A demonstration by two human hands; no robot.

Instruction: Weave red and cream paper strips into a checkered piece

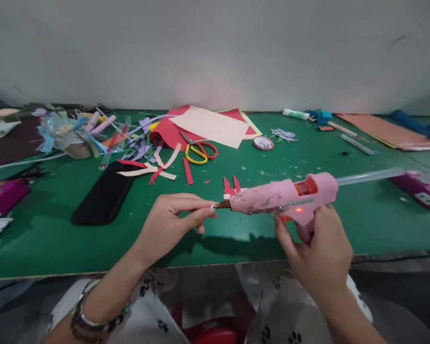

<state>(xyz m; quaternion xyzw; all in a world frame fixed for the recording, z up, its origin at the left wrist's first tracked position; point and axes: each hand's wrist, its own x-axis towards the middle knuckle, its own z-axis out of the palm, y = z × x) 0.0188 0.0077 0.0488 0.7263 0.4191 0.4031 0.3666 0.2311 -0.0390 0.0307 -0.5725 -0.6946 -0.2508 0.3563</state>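
My right hand (318, 243) is wrapped round the handle of a pink glue gun (265, 197), a finger at its orange trigger. A red light glows on its side, and a clear glue stick (370, 177) sticks out of its back end. The brown nozzle (222, 204) points left and meets the fingertips of my left hand (179, 215). Those fingers pinch a tiny whitish piece (213, 207), too small to name. Beyond the gun, pointed red paper strips (231, 183) lie on the green table (236, 253).
Scissors (200, 152) with yellow and red handles lie mid-table by paper sheets (211, 125). Left are a black phone (105, 196), cut paper strips (157, 168) and a purple device (9, 196). Another purple device (423, 188) sits right. A glue tube (295, 114) rests at the back.
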